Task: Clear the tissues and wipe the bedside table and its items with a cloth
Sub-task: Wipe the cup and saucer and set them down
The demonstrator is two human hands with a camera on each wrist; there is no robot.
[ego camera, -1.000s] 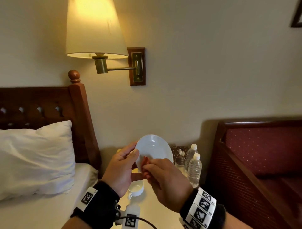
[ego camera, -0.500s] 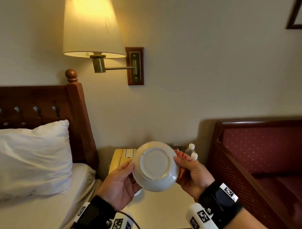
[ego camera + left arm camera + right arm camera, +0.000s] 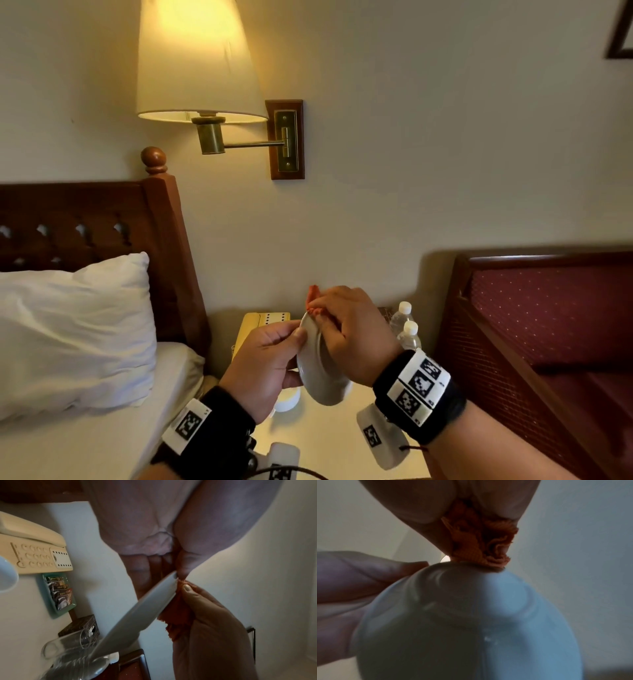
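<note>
Saucer (image 3: 320, 370) is hanging on edge above the bedside table (image 3: 329, 442), left hand (image 3: 265, 370) gripping its rim, right hand (image 3: 349, 334) clutching an orange cloth (image 3: 312, 296) against the top edge. Beyond the fingers are standing a telephone (image 3: 255, 320) and two water bottles (image 3: 406, 327); below them, a cup (image 3: 287, 399).

warm lamp (image 3: 200, 61) glow, wrist views dim (blurred)

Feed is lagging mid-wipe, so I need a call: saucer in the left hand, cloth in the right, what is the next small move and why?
Probably draw the orange cloth along the rim of the saucer. The right hand presses it against the top edge only, while the left hand holds the saucer tilted on edge above the bedside table.
</note>
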